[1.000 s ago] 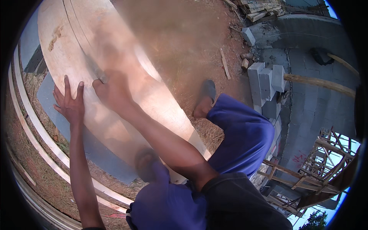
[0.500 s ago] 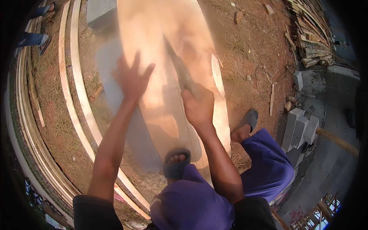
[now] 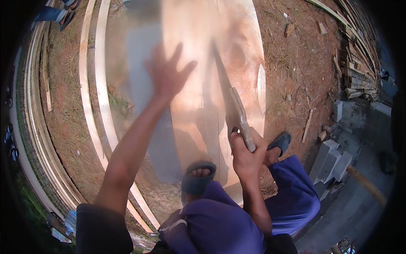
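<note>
My left hand [image 3: 165, 72] is spread on a pale plywood board [image 3: 190, 135], near its left edge; it is hazy in the picture. A grey sheet [image 3: 146, 139] shows beneath that side. My right hand [image 3: 247, 156] grips the handle of a handsaw [image 3: 234, 110], whose long tapering blade lies along the board, pointing away from me, close to a dark line running lengthwise on it. The blade's far end is blurred. My sandalled left foot [image 3: 198, 175] stands on the board's near part, and my right foot [image 3: 279, 146] is beside its right edge.
Long timber strips [image 3: 101, 76] lie on grassy dirt to the left, with more planks [image 3: 38, 127] beyond. At right are a timber pile [image 3: 359, 72], pale blocks [image 3: 325, 161] and a pole [image 3: 368, 186]. Another person's sandalled feet [image 3: 65, 17] show at upper left.
My view has swung round, so the board now runs upright in the picture. My right hand and the saw have moved back toward me, showing more of the handle. My left hand stays spread.
</note>
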`<state>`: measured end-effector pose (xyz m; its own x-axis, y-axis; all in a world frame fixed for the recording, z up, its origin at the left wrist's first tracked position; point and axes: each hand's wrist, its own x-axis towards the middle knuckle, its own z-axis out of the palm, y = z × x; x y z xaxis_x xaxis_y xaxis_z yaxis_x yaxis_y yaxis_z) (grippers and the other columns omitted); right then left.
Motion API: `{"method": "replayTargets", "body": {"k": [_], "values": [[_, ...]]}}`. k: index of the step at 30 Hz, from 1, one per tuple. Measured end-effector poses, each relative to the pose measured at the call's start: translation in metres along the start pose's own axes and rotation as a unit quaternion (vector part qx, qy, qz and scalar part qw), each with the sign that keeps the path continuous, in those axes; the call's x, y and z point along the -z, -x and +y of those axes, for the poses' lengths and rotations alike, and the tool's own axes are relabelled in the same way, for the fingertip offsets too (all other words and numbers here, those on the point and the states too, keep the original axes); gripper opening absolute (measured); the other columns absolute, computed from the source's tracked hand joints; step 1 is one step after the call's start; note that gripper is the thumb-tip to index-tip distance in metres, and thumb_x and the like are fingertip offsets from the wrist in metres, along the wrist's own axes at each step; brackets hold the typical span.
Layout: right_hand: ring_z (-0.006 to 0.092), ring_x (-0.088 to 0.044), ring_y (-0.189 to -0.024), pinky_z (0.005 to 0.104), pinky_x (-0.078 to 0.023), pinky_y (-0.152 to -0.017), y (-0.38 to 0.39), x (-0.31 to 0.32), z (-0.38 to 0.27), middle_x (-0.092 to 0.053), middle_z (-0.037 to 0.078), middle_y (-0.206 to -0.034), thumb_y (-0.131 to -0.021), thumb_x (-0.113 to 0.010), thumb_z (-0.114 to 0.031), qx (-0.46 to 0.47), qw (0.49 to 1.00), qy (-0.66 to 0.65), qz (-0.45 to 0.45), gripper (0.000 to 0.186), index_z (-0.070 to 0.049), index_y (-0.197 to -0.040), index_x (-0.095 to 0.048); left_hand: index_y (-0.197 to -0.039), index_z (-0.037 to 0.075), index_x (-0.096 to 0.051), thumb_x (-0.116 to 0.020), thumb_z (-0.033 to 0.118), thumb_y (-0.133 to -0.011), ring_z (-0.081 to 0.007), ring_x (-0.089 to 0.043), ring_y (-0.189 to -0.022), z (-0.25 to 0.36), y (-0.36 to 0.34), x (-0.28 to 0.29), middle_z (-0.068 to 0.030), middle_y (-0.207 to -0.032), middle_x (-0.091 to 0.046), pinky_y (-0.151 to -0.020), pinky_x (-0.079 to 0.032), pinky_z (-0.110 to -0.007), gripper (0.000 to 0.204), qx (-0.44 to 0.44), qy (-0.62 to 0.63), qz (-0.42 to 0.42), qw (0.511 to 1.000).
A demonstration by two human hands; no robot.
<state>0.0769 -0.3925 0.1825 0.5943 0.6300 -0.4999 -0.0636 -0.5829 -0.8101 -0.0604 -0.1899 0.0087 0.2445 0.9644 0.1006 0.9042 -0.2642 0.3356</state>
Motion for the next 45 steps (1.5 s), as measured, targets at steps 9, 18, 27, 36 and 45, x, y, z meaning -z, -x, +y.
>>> {"method": "replayTargets", "body": {"k": [9,18,27,36,45], "values": [[0.0038,-0.046,-0.061,0.0258,-0.037,-0.054,0.019,0.008,0.027,-0.051,-0.003,-0.062,-0.088,-0.065,-0.004,0.013,1.0,-0.019,0.008,0.011,0.003,-0.08,-0.063,-0.152,0.029,-0.048,-0.065,0.068,-0.087,-0.0398,-0.016,-0.154,-0.005,-0.001,0.006,-0.024,-0.163,-0.025,-0.12,-0.003,-0.067,0.078,0.02,0.003,-0.02,1.0],[0.0068,-0.043,-0.059,0.0302,-0.036,-0.053,-0.064,-0.026,-0.002,-0.048,-0.001,-0.059,-0.089,-0.063,-0.009,0.071,0.997,0.012,-0.022,0.02,0.002,-0.073,-0.056,-0.152,0.028,-0.049,-0.065,0.067,-0.087,-0.0433,-0.017,-0.153,0.005,-0.003,0.001,-0.0261,-0.162,-0.025,-0.118,-0.004,-0.07,0.077,-0.01,-0.002,-0.008,1.0],[0.0025,-0.047,-0.058,0.0245,-0.037,-0.051,0.073,0.049,0.029,-0.054,-0.002,-0.062,-0.085,-0.066,0.0,-0.009,0.999,-0.017,0.029,0.009,0.004,-0.077,-0.062,-0.151,0.027,-0.05,-0.067,0.066,-0.086,-0.0432,-0.019,-0.152,-0.001,-0.002,-0.002,-0.0267,-0.16,-0.028,-0.117,-0.007,-0.07,0.077,-0.014,0.005,0.014,1.0],[0.0104,-0.045,-0.057,0.0339,-0.039,-0.054,-0.121,-0.052,-0.011,-0.05,0.004,-0.057,-0.085,-0.062,-0.012,0.06,0.998,-0.026,0.023,0.021,0.004,-0.072,-0.056,-0.15,0.027,-0.051,-0.068,0.064,-0.087,-0.0439,-0.019,-0.152,0.011,-0.005,-0.002,-0.0274,-0.159,-0.029,-0.117,-0.008,-0.07,0.076,-0.02,0.01,0.006,1.0],[0.0029,-0.048,-0.06,0.0236,-0.038,-0.054,0.068,0.045,0.012,-0.054,-0.002,-0.064,-0.085,-0.065,0.001,-0.018,0.999,-0.014,0.028,0.01,0.003,-0.076,-0.061,-0.15,0.027,-0.052,-0.068,0.064,-0.087,-0.0432,-0.018,-0.153,0.004,-0.003,0.001,-0.0256,-0.161,-0.027,-0.118,-0.006,-0.07,0.074,-0.016,0.016,0.012,1.0]]}}
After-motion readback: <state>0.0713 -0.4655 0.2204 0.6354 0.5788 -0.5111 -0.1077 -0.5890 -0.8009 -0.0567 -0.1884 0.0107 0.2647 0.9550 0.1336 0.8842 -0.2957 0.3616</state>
